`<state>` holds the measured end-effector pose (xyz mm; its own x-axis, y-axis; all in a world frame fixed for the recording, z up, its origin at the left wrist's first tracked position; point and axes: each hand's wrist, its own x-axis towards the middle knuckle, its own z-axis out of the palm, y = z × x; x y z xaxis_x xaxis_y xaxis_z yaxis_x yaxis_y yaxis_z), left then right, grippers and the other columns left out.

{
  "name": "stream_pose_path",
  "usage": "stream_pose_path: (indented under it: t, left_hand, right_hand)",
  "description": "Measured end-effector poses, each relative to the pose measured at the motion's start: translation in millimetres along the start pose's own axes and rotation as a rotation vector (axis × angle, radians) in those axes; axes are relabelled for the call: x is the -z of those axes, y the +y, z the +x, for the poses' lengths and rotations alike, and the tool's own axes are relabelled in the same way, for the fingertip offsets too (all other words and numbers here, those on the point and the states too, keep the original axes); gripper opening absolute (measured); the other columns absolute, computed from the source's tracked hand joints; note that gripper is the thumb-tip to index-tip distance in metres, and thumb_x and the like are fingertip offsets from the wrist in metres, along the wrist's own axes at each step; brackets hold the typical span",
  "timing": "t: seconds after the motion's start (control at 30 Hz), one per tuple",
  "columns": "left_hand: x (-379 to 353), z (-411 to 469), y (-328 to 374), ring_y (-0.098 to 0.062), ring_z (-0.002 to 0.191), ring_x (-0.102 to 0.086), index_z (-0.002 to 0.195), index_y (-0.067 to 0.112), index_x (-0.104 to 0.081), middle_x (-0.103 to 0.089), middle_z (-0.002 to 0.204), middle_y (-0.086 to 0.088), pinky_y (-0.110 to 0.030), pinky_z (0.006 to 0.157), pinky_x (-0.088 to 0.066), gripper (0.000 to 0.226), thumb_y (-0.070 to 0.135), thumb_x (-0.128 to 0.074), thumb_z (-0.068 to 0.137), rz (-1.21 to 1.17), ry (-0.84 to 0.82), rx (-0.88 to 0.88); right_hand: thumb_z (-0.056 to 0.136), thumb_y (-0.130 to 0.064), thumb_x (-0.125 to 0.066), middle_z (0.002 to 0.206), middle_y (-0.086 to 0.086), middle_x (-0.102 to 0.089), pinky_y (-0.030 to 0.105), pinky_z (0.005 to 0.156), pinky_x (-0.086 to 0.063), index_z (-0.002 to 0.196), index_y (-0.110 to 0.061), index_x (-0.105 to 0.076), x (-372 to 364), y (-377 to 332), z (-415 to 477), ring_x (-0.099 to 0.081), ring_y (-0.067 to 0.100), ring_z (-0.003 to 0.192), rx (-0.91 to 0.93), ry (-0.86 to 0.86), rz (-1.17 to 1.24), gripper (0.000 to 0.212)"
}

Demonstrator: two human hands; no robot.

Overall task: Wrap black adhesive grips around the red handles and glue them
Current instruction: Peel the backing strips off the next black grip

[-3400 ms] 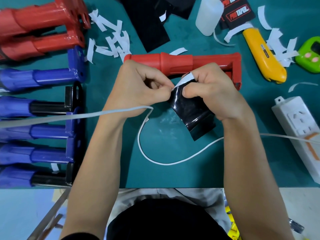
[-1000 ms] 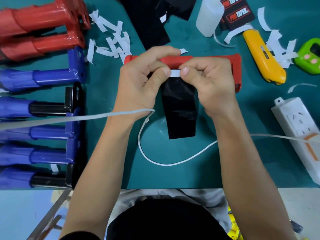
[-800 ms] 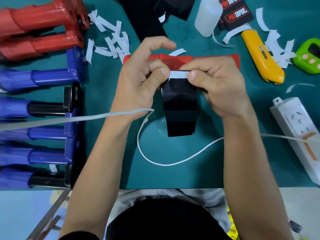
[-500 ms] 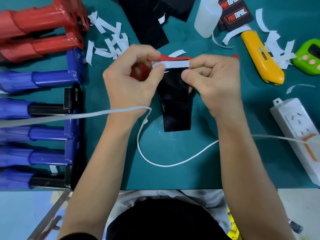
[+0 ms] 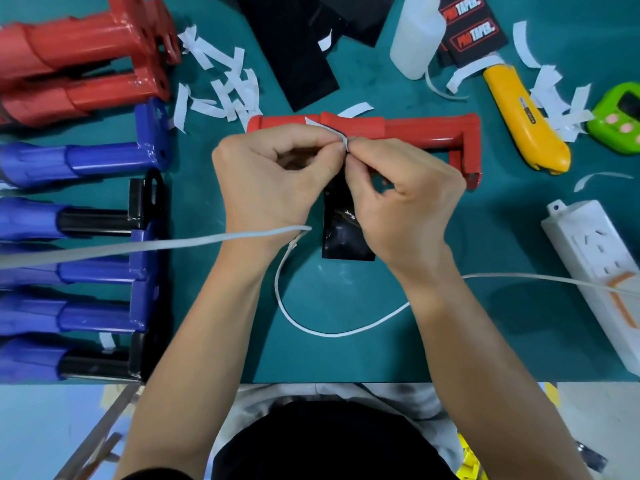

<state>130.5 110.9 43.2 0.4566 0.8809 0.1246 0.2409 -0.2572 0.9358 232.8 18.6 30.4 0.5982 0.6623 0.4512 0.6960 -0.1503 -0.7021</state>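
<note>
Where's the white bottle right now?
In the head view the white bottle stands at the top, right of centre, between the black sheets and the red-lettered black cards, beyond the red handle lying on the mat.

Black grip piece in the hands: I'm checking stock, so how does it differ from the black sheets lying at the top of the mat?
The black grip piece is pinched at its top edge by the left hand and right hand; the black sheets lie flat, untouched. The piece shines with reflections; the sheets look matte. The piece is narrow; the sheets are broader. Both are black.
</note>
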Motion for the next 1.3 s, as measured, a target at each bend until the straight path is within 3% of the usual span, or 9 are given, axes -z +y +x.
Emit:
stream_pose_path:
  t: [0.13, 0.3, 0.43, 0.57, 0.73, 0.83, 0.97, 1.07, 1.3]
  left_hand:
    - [1.4, -1.4, 0.3, 0.001, 0.076, -0.074, 0.083, 0.040, -0.077, -0.076, 0.081, 0.027, -0.017, 0.072, -0.056, 0.028, 0.012, -0.079, 0.083, 0.028, -0.010, -0.012]
    - [1.0, -2.6, -0.8, 0.003, 0.075, -0.074, 0.081, 0.037, -0.082, -0.074, 0.080, 0.031, -0.017, 0.070, -0.057, 0.025, 0.012, -0.079, 0.083, 0.071, -0.010, -0.037]
    - [-0.7, -3.8, -0.6, 0.000, 0.071, -0.074, 0.101, 0.032, -0.077, -0.074, 0.078, 0.028, -0.022, 0.069, -0.060, 0.028, 0.013, -0.077, 0.081, 0.079, 0.005, -0.038]
    - [-0.5, -2.5, -4.2, -0.006, 0.068, -0.075, 0.088, 0.029, -0.081, -0.076, 0.077, 0.020, -0.026, 0.067, -0.062, 0.021, 0.011, -0.075, 0.079, 0.064, 0.000, -0.016]
    - [0.4, 1.1, -5.1, -0.004, 0.068, -0.073, 0.079, 0.039, -0.077, -0.076, 0.075, 0.020, -0.024, 0.068, -0.060, 0.032, 0.007, -0.074, 0.078, 0.046, 0.018, 0.002]
    - [1.1, -0.2, -4.0, -0.004, 0.075, -0.074, 0.084, 0.036, -0.078, -0.077, 0.080, 0.020, -0.025, 0.072, -0.059, 0.029, 0.007, -0.076, 0.081, 0.045, 0.048, -0.019]
    - [3.5, 2.4, -5.5, -0.009, 0.107, -0.070, 0.107, 0.023, -0.081, -0.076, 0.112, 0.012, -0.039, 0.095, -0.055, 0.022, 0.015, -0.079, 0.087, 0.186, 0.094, -0.185]
    - [4.7, 4.7, -6.3, -0.013, 0.093, -0.074, 0.098, 0.035, -0.079, -0.078, 0.095, 0.019, -0.042, 0.085, -0.060, 0.024, 0.014, -0.077, 0.087, 0.070, -0.046, -0.054]
    - [5.5, 4.0, -7.2, -0.004, 0.070, -0.062, 0.079, 0.033, -0.078, -0.072, 0.070, 0.009, -0.018, 0.068, -0.047, 0.022, 0.011, -0.075, 0.077, 0.111, -0.099, -0.016]
  right_hand:
    - [0.091, 0.007, -0.073, 0.070, 0.010, -0.073, 0.038, 0.058, -0.053, 0.081, 0.000, -0.080, -0.7, 2.6, -3.2, -0.064, 0.030, 0.060, 0.012, -0.005, -0.004, 0.013]
    - [0.091, 0.007, -0.070, 0.065, 0.013, -0.068, 0.043, 0.056, -0.050, 0.077, 0.000, -0.078, -0.5, 5.5, -1.4, -0.058, 0.035, 0.057, 0.040, -0.029, -0.020, 0.018]
    - [0.092, 0.008, -0.068, 0.062, 0.012, -0.064, 0.041, 0.057, -0.046, 0.073, 0.001, -0.075, -2.8, 6.8, -3.6, -0.055, 0.034, 0.056, 0.028, -0.043, -0.003, 0.021]
    - [0.091, 0.009, -0.069, 0.063, 0.012, -0.065, 0.043, 0.056, -0.048, 0.074, 0.001, -0.076, -5.8, 7.9, -5.2, -0.058, 0.033, 0.058, -0.004, -0.040, 0.057, 0.020]
    - [0.090, 0.008, -0.070, 0.064, -0.003, -0.060, 0.024, 0.058, -0.042, 0.076, -0.001, -0.077, -6.8, 5.8, -3.5, -0.048, 0.015, 0.059, -0.069, -0.042, 0.150, 0.018]
    - [0.088, 0.005, -0.071, 0.066, -0.011, -0.055, 0.020, 0.060, -0.040, 0.077, -0.004, -0.077, -3.5, 4.3, -1.4, -0.046, 0.008, 0.060, -0.145, -0.079, 0.233, 0.015]
    - [0.083, 0.004, -0.073, 0.062, 0.003, -0.064, 0.026, 0.057, -0.043, 0.075, -0.011, -0.072, 6.7, 6.7, 9.8, -0.054, 0.012, 0.057, -0.339, -0.159, 0.463, 0.017]
    - [0.083, 0.005, -0.073, 0.062, -0.004, -0.064, 0.022, 0.058, -0.044, 0.078, -0.018, -0.071, 12.9, 10.0, 17.2, -0.056, 0.006, 0.058, -0.404, -0.225, 0.520, 0.023]
    - [0.084, -0.003, -0.077, 0.069, 0.002, -0.068, 0.024, 0.056, -0.046, 0.080, -0.005, -0.074, 14.5, 6.7, 13.3, -0.056, 0.014, 0.061, -0.267, -0.177, 0.288, 0.005]
